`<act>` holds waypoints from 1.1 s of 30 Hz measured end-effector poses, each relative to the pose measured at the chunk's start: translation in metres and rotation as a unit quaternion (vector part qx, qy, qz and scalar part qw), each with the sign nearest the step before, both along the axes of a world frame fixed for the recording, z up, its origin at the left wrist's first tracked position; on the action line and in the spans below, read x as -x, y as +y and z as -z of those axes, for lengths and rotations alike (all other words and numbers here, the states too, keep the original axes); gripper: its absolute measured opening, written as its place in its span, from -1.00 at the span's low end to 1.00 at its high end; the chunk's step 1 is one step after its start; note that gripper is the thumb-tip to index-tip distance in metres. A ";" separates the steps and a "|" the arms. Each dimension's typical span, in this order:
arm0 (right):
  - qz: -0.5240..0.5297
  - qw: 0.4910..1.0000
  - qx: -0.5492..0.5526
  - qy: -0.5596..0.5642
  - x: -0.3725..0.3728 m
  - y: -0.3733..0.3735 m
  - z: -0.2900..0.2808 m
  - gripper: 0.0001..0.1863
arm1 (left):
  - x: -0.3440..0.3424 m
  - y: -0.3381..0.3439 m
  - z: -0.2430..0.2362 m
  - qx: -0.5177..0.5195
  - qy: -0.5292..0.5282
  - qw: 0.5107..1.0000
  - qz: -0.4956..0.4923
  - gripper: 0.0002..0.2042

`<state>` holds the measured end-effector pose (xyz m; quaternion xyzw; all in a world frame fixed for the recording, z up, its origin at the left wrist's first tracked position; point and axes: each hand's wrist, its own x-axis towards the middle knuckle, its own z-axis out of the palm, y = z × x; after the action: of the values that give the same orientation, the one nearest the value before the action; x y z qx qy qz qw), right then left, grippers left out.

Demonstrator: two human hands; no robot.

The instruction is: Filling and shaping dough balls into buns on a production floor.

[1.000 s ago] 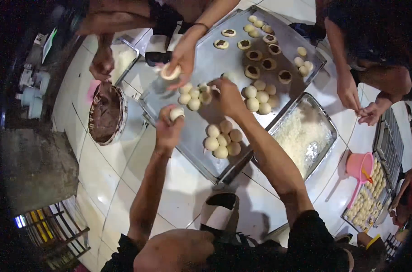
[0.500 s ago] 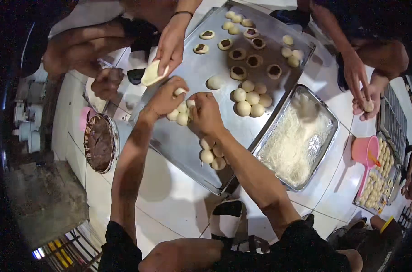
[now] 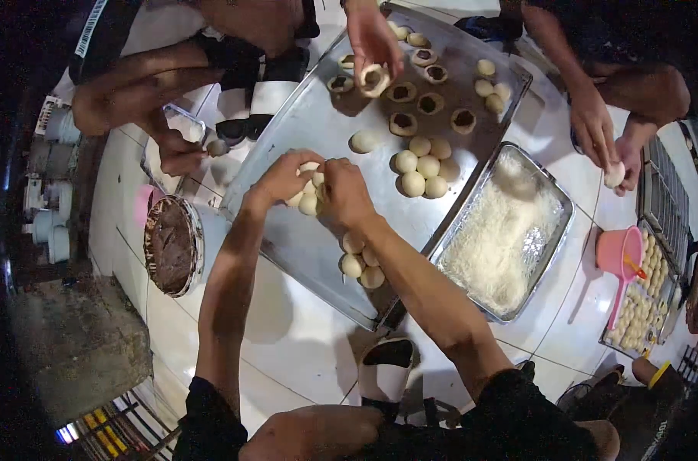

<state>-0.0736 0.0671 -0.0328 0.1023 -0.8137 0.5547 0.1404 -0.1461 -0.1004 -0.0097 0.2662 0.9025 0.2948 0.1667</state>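
On the large metal tray (image 3: 264, 223), my left hand (image 3: 281, 180) has its fingers curled on a pale dough ball (image 3: 310, 166) in a small cluster. My right hand (image 3: 347, 192) is closed beside it on the same cluster; what its fingertips grip is hidden. Another group of balls (image 3: 353, 265) lies nearer me, partly behind my right forearm, and a further group (image 3: 413, 183) is right of my hands. Flattened rounds with dark filling (image 3: 430, 102) cover the back part. A co-worker's hand (image 3: 376, 46) holds a dough ring (image 3: 373, 79) above them.
A bucket of brown paste (image 3: 171, 246) stands left. White shreds fill a metal pan (image 3: 495, 238) at right, near a pink dipper (image 3: 618, 252) and dough trays (image 3: 625, 319). Co-workers' hands are at upper left (image 3: 180, 154) and right (image 3: 595, 131); a rack (image 3: 660, 200) is far right.
Over the second my hands came together at the cluster and remain there. The co-worker's hand at the top has lately moved up and right with its dough.
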 end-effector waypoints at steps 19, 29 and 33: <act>-0.031 0.982 0.025 -0.187 -0.061 0.091 -0.062 -0.48 | -0.025 0.002 -0.007 -0.044 0.094 0.951 -0.292 -0.61; 0.333 0.911 -0.147 -0.195 -0.196 0.299 -0.030 -0.69 | 0.058 0.105 0.006 0.074 0.029 0.953 -0.293 -0.71; 0.200 0.890 -0.290 -0.290 -0.194 0.291 -0.005 -0.69 | 0.063 0.128 0.023 -0.141 0.035 0.933 -0.329 -0.79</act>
<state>0.1206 0.3580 -0.0283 -0.1915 -0.9462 0.2593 -0.0297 -0.2094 0.0272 -0.0329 -0.0151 0.8940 0.4477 -0.0106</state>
